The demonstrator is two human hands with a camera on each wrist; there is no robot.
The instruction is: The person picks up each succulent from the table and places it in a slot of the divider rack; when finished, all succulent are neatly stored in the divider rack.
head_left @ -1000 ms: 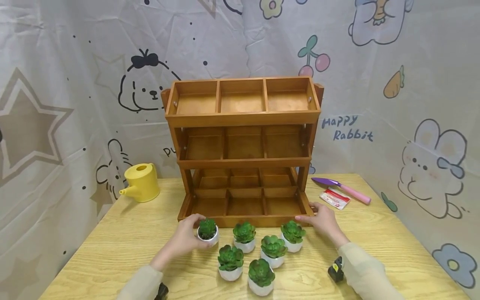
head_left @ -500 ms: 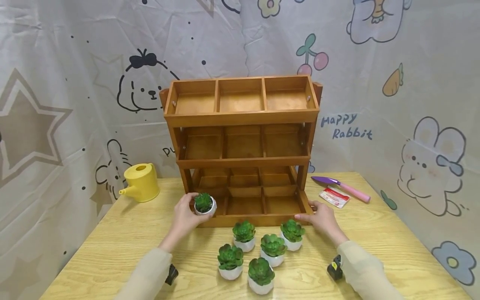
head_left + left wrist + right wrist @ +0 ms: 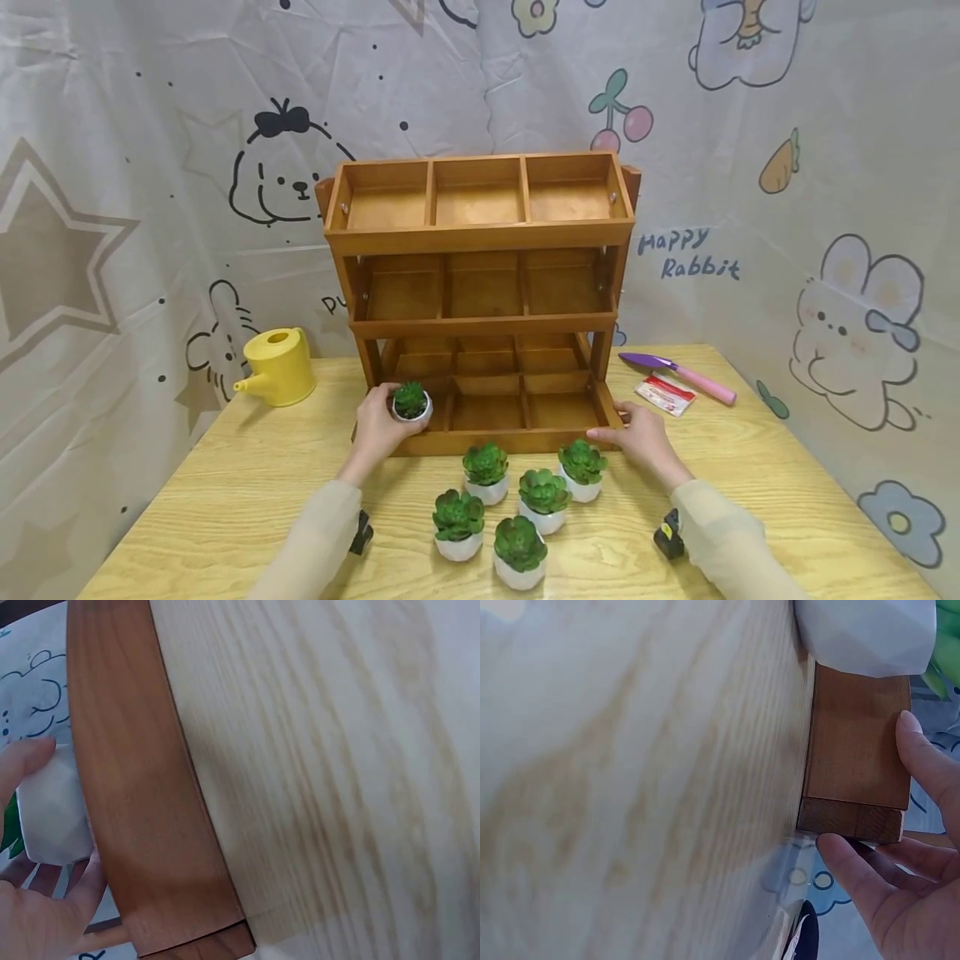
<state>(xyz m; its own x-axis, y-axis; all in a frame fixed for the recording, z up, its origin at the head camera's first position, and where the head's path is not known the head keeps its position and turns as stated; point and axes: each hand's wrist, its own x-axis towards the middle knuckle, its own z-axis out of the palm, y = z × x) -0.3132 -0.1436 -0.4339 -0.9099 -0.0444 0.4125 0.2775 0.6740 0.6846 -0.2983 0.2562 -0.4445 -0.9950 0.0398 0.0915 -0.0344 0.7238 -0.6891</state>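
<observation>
A small potted succulent [image 3: 410, 402] in a white pot is pinched between the thumb and fingers of my left hand [image 3: 378, 427]. It is held at the bottom-left compartment of a tiered wooden shelf [image 3: 480, 240]. In the left wrist view the white pot [image 3: 56, 806] shows behind the shelf's front board [image 3: 150, 787]. My right hand [image 3: 643, 433] grips the shelf's lower right front corner. In the right wrist view, its thumb lies at the board's upper edge and its fingers at the end. Several more succulents [image 3: 520, 546] in white pots stand on the table before the shelf.
A yellow watering can [image 3: 279, 367] stands left of the shelf. To the right lie a trowel [image 3: 678, 377] with a purple blade and pink handle, and a red and white packet [image 3: 666, 393]. A printed cloth [image 3: 480, 75] hangs behind the wooden table [image 3: 247, 492].
My left hand has lifted the succulent from in front of the shelf and carried it up and forward to the bottom-left compartment. The right hand keeps its place on the corner.
</observation>
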